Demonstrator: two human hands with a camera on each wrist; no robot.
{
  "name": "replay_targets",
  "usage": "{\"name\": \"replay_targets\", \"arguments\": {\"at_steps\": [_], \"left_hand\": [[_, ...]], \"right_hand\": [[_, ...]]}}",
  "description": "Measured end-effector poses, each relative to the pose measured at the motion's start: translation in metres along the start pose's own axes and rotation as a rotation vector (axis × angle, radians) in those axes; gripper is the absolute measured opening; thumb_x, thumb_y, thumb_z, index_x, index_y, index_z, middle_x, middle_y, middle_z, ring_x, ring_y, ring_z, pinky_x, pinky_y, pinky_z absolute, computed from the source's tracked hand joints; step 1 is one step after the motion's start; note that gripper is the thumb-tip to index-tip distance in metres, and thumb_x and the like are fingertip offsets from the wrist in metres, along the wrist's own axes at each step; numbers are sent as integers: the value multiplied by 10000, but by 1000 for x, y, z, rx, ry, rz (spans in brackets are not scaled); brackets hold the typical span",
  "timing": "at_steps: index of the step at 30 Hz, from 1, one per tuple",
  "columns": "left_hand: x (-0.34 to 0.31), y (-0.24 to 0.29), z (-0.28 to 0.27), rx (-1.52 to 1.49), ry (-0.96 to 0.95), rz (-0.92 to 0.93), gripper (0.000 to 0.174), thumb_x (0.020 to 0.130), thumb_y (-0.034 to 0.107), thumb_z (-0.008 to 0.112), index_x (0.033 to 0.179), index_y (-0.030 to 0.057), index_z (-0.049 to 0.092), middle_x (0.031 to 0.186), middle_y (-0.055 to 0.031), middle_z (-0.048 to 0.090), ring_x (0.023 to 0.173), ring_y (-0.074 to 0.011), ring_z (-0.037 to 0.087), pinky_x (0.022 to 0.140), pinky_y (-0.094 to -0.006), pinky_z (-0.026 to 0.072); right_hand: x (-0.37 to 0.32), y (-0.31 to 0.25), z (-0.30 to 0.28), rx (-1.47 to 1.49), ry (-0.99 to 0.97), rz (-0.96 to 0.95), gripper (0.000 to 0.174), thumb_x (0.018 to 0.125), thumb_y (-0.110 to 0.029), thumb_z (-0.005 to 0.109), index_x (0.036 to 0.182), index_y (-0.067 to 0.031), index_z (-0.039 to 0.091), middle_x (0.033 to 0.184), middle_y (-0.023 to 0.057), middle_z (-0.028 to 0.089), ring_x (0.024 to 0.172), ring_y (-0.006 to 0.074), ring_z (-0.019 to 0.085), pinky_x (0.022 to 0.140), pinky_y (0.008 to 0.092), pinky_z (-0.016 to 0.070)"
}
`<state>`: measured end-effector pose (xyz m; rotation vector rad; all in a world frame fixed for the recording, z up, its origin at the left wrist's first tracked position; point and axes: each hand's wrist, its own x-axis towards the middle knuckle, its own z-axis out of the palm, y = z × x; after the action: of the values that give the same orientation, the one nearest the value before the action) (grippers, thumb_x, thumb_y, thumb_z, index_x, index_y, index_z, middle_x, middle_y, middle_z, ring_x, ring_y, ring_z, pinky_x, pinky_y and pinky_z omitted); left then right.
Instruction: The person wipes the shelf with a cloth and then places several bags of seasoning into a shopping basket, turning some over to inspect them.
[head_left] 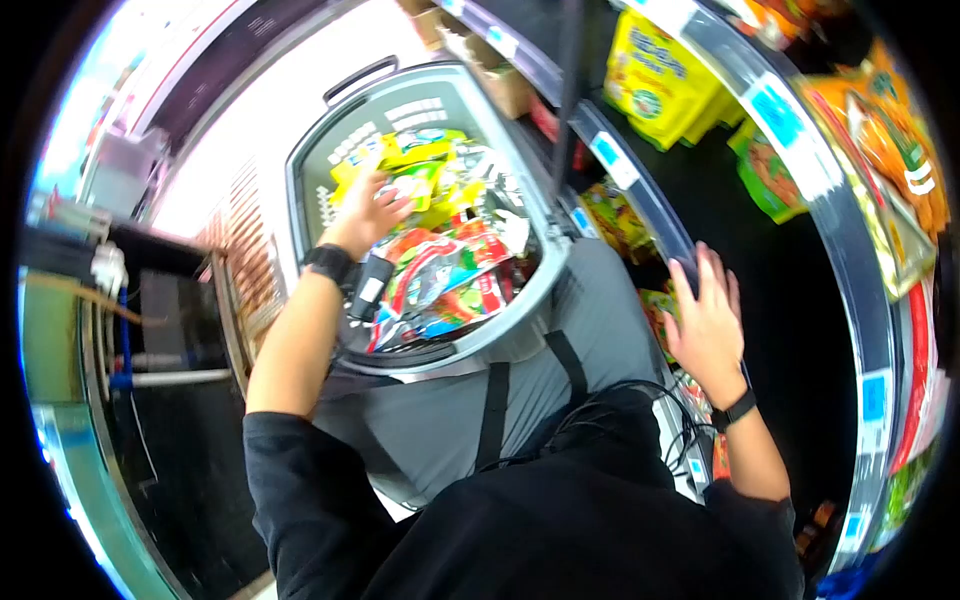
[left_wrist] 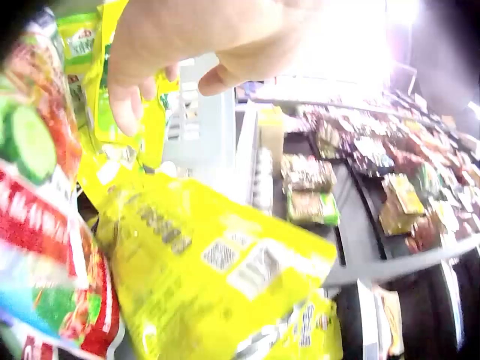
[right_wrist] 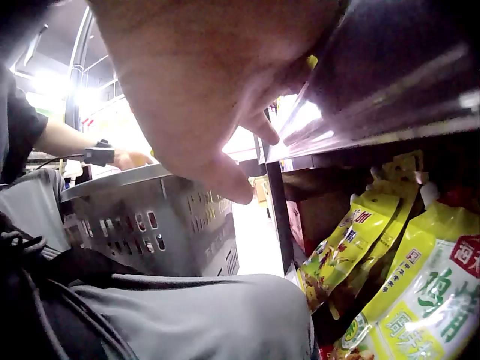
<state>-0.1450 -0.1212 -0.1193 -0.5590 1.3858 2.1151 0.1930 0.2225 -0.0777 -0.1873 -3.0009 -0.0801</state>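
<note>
A grey basket (head_left: 548, 290) holds a heap of yellow packets (head_left: 425, 190) and red-and-blue bags (head_left: 450, 275). Over the yellow packets is the left hand (head_left: 372, 215), fingers loosely bent with nothing gripped. The left wrist view shows that hand (left_wrist: 202, 45) above a large yellow bag (left_wrist: 217, 262). At the shelf's front edge (head_left: 640, 185), the right hand (head_left: 708, 325) rests with its fingers spread. In the right wrist view the right hand (right_wrist: 217, 97) is beside the shelf edge (right_wrist: 382, 135), over yellow bags (right_wrist: 352, 240) on the level below.
Yellow pouches (head_left: 655, 80) and a green packet (head_left: 768, 172) are on the dark shelf. More bags (head_left: 885, 150) hang or lie on the shelf at the far right. The person's grey-clad leg (right_wrist: 202, 311) is between basket and shelf. A glass tank (head_left: 75, 490) stands at the left.
</note>
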Motion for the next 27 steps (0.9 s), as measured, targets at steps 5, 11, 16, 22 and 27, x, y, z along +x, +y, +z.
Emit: {"name": "replay_targets", "arguments": {"at_steps": [5,11,16,22,27], "left_hand": [[70,8,-55,-179,120,-169,664,914,227,547,1430,52,168,1407,-239,262,1368,-430,239,1132,-555,244],[74,-10,-45,-166,171,-143,627,927,197,511,1418,17,165,1364,-221,342,1339,-449,307,1131,-589,236],[44,-28,1,-81,23,-176,492,996,277,454,1380,-8,340,1406,-243,430,1276,-424,433,1105,-597,272],[105,-22,-31,-493,37,-481,432,948,230,588,1311,27,470,1301,-176,550,1213,-379,490,1042,-600,349],[61,-33,-10,-400,-79,-141,497,908,60,619,1351,14,398,1327,-223,486,1238,-399,466,1042,-604,409]], "right_hand": [[-3,6,-1,38,4,-26,638,783,-242,707,1358,-77,487,1474,221,324,1364,356,340,1113,501,286],[-4,7,-1,17,-26,-38,636,778,-243,714,1350,-75,492,1476,234,306,1359,373,340,1103,509,297],[-5,4,1,28,-11,-40,640,769,-232,724,1347,-81,495,1475,236,312,1366,371,334,1105,507,298],[-1,0,-2,9,-31,-18,667,762,-230,727,1362,-84,476,1479,223,316,1376,362,324,1108,506,297],[1,-2,2,-22,-17,-41,693,756,-205,727,1381,-73,458,1480,244,298,1365,386,324,1102,516,303]]}}
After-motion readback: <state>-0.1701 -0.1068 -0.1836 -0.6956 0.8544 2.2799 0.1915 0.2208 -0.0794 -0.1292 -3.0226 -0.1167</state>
